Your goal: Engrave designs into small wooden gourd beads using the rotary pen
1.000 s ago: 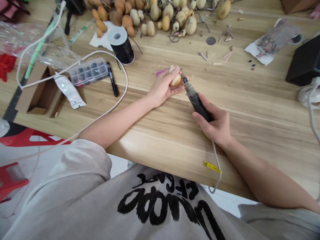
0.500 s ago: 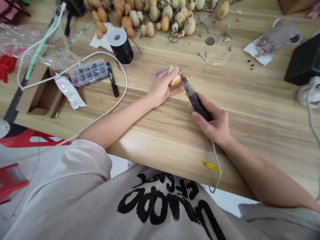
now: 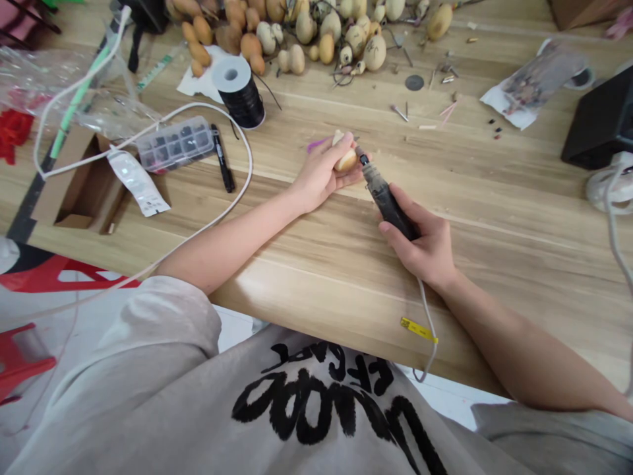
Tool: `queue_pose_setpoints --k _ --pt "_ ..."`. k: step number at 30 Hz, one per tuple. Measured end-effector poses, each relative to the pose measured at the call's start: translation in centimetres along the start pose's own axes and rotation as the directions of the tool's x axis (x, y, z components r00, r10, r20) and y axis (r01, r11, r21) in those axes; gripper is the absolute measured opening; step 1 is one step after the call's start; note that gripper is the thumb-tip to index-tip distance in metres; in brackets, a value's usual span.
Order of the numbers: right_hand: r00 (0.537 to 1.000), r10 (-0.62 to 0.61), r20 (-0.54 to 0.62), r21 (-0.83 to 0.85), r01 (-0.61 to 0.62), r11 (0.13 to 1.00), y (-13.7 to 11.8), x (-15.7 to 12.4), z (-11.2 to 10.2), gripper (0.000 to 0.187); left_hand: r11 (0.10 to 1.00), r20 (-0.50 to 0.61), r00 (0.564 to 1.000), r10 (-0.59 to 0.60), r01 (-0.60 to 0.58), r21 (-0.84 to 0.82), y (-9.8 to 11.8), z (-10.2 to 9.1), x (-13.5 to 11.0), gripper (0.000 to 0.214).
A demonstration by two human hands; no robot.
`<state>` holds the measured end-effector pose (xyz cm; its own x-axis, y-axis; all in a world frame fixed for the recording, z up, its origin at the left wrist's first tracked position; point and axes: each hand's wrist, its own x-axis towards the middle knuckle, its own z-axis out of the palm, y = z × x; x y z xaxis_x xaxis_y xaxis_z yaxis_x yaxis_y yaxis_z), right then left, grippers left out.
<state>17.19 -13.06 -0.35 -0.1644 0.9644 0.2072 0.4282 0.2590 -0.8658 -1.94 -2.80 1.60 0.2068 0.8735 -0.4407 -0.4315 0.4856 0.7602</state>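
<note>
Small gourd (image 3: pixel 346 160), pale tan, sits in the grip of the left hand (image 3: pixel 319 175), just above the wooden table (image 3: pixel 494 198) near its middle. Fingers curl over the top and the thumb closes underneath, so only the gourd's right side shows. The left forearm lies flat on the table.

The right hand (image 3: pixel 428 247) is closed around the dark body of a rotary tool (image 3: pixel 388 201), held like a pen and angled up and to the left. The tool's tip meets the exposed side of the gourd; whether it actually touches cannot be confirmed. The two hands are near each other, with the tool bridging them. A grey cord (image 3: pixel 428 323) with a yellow tag (image 3: pixel 418 330) runs from the tool over the table's near edge.

Noted at the far edge is a pile of gourds (image 3: pixel 306 33). To the left lie a spool of black cord (image 3: pixel 240 89), a black marker (image 3: pixel 223 158) and a clear compartment box (image 3: pixel 174 143).
</note>
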Motion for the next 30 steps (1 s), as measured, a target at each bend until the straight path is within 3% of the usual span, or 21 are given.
queue_pose_setpoints --k 30 --pt "1.0 -0.004 0.004 -0.019 0.004 1.0 -0.26 -0.02 -0.03 0.059 1.0 0.001 1.0 0.0 0.0 0.005 0.16 0.2 -0.36 0.027"
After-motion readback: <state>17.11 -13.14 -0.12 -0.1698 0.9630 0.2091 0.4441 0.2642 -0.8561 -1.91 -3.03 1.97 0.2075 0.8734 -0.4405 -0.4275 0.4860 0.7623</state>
